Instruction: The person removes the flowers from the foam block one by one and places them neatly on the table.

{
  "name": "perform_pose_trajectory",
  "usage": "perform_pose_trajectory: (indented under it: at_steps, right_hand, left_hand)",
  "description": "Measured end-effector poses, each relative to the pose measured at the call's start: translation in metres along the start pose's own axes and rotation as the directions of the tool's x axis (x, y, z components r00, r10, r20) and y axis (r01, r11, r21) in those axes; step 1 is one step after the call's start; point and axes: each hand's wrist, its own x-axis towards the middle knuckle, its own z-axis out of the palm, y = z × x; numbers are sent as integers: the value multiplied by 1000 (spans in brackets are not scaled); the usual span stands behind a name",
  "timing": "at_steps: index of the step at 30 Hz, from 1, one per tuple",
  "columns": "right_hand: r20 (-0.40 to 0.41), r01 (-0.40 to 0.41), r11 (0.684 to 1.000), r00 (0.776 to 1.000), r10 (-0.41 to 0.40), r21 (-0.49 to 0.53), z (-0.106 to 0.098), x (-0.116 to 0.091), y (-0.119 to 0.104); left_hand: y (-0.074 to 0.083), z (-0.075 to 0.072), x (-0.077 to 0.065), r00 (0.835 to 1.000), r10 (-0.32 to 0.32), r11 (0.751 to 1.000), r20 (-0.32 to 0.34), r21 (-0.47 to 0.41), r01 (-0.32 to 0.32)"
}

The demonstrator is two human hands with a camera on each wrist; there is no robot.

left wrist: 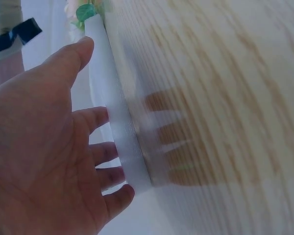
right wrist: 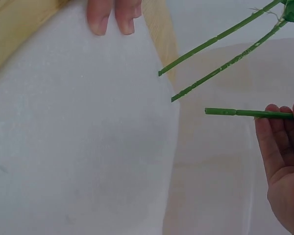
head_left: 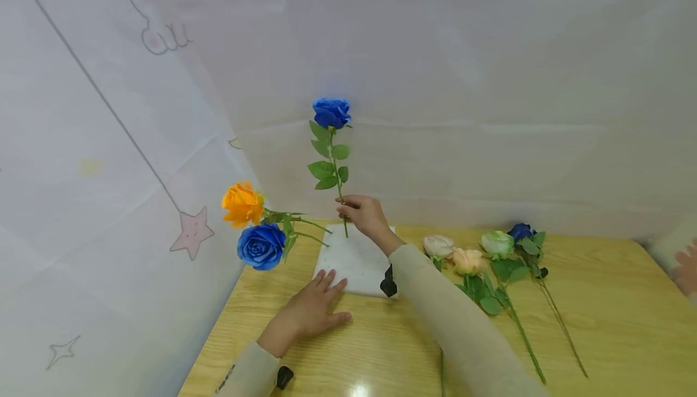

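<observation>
My right hand [head_left: 366, 215] pinches the green stem of an upright blue artificial rose [head_left: 331, 112] above the back of a white foam board [head_left: 356, 267]. In the right wrist view the cut end of that stem [right wrist: 220, 111] hangs apart from the board. Fingers straight and spread, my left hand [head_left: 309, 311] touches the board's front left edge; the left wrist view shows its fingertips [left wrist: 121, 196] against the foam's side. An orange rose [head_left: 242, 204] and another blue rose [head_left: 261, 246] lean left, their stems meeting the board near its back left edge.
On the table [head_left: 610, 306] to the right lie a white rose [head_left: 438, 246], a peach rose [head_left: 468, 261], a pale green rose [head_left: 497, 244] and a dark blue rose [head_left: 521, 231]. A patterned cloth [head_left: 125, 203] hangs left. Part of another person's hand [head_left: 687, 267] shows at far right.
</observation>
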Motion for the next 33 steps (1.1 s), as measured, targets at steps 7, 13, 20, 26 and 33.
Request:
perform_pose_trajectory:
  at_steps: [7, 13, 20, 26, 33]
  right_hand:
    - [49, 40, 999, 998, -41, 11, -25, -20, -8]
    - [79, 15, 997, 997, -21, 69, -45, -38, -9]
    - [115, -34, 993, 993, 20, 117, -65, -60, -10]
    - [154, -44, 996, 988, 32, 77, -74, -83, -12]
    - [164, -33, 998, 986, 23, 59, -86, -106, -16]
  left_hand:
    - [-1, -2, 3, 1000, -4, 1000, -14, -14, 4]
    - [-7, -1, 8, 1000, -25, 999, -14, 19, 25]
    - [-12, -2, 13, 999, -28, 999, -18, 27, 29]
    - [-11, -4, 13, 1000, -15, 999, -17, 31, 15]
    - [-9, -7, 12, 1000, -18, 999, -2, 33, 18]
